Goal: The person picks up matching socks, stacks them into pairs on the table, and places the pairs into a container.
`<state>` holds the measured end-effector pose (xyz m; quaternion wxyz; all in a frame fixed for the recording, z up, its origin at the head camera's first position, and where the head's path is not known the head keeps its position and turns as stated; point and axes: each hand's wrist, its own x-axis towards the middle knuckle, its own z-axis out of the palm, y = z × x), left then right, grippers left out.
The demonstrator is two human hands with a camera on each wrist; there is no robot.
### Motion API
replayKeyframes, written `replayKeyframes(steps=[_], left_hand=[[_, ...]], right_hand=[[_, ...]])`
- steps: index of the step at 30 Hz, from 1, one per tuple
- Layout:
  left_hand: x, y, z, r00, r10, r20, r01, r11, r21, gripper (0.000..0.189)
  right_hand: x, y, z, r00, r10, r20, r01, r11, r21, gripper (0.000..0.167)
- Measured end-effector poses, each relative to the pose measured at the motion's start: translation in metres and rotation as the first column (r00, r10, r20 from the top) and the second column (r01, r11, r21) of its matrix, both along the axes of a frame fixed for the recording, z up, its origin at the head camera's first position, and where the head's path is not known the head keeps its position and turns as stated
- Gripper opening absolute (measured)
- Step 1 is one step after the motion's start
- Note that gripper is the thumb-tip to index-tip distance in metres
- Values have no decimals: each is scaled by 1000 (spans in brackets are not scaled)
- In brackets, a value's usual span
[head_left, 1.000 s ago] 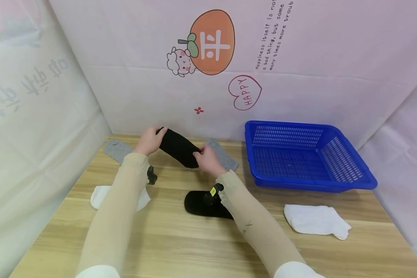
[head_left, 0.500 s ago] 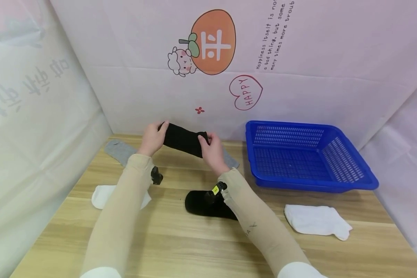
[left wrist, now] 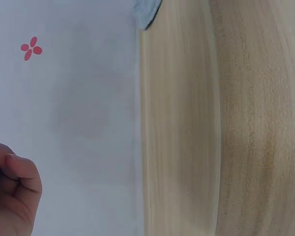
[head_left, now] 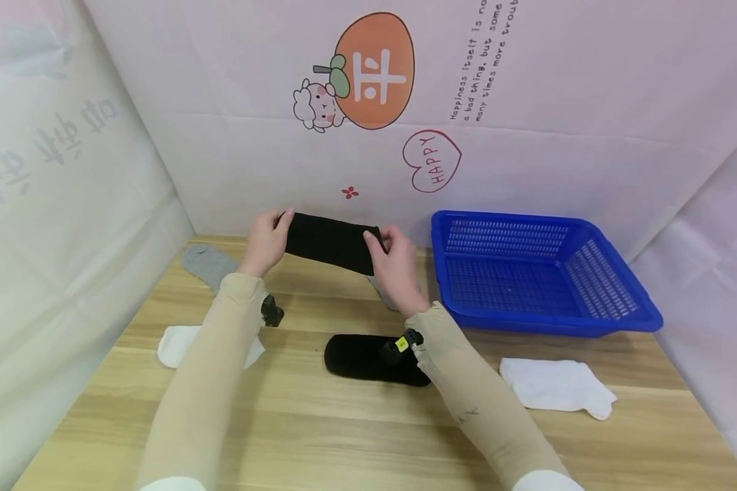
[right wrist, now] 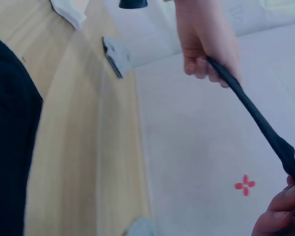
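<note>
Spanning left hand (head_left: pixel 266 244) to right hand (head_left: pixel 397 269), black sock (head_left: pixel 330 241), ends gripped

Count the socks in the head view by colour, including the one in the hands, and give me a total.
Black: 2 (held black sock, black sock on the table)
Grey: 2 (left grey sock, right grey sock, both partly hidden)
White: 2 (left white sock, partly hidden; right white sock)
Total: 6

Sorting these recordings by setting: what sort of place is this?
Probably a small staged recording corner: pale sheets line the back and sides of a wooden table, where socks and a blue basket are set out.
</note>
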<state>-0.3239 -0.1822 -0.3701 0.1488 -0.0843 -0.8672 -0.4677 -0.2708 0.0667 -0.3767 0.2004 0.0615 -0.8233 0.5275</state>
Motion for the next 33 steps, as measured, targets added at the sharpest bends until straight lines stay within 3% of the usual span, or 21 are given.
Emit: replayKeyframes(steps=[6, 9, 17, 27, 32, 33], left_hand=[[1, 2, 4, 999, -32, 12, 31, 998, 58, 54], [3, 6, 10, 998, -53, 45, 47, 990, 136, 58], [9, 17, 31, 993, -94, 71, 62, 927, 371, 55], [14, 23, 37, 980, -195, 22, 168, 890, 424, 58], [18, 30, 39, 961, -275, 34, 234, 871, 432, 52], [19, 32, 40, 960, -275, 50, 229, 877, 423, 51]], right_hand=[[10, 14, 9, 999, -29, -37, 31, 998, 53, 26], [14, 17, 8, 999, -16, -42, 20, 997, 77, 25], [16, 20, 5, 998, -25, -50, 29, 996, 86, 25], [16, 30, 3, 997, -39, -60, 43, 996, 75, 24], [17, 34, 7, 997, -36, -63, 39, 998, 53, 25], [17, 35, 8, 998, -32, -61, 35, 998, 46, 26]])
